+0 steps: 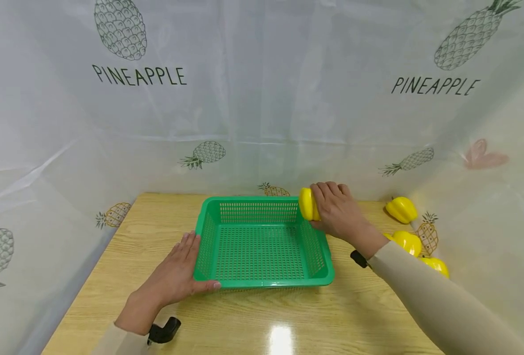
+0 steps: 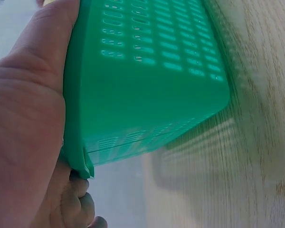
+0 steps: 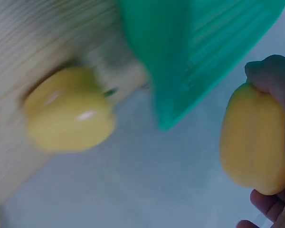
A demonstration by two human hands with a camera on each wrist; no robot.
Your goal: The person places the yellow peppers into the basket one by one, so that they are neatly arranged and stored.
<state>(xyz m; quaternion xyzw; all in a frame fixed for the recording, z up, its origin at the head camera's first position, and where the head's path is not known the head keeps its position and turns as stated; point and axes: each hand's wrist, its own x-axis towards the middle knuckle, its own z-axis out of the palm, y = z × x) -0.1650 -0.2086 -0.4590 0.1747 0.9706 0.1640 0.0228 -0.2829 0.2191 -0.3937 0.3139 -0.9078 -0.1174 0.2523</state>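
A green plastic basket (image 1: 262, 283) with slotted walls stands on the wooden table. My left hand (image 1: 175, 273) rests at its front left corner, fingers along the left rim and thumb (image 2: 42, 42) on the front rim. At the basket's back right corner, my right hand (image 1: 339, 209) grips a yellow bell pepper (image 1: 307, 203) from the right. In the right wrist view the held bell pepper (image 3: 254, 140) sits between thumb and fingers, level with the basket's rim (image 3: 166, 121). Part of the pepper is hidden behind the hand.
Several more yellow bell peppers lie at the table's right side: one bell pepper (image 1: 401, 209) at the back, others, including a bell pepper (image 1: 407, 241), partly behind the right forearm. A pineapple-printed sheet (image 1: 262, 108) hangs behind and beside the table (image 1: 244, 320).
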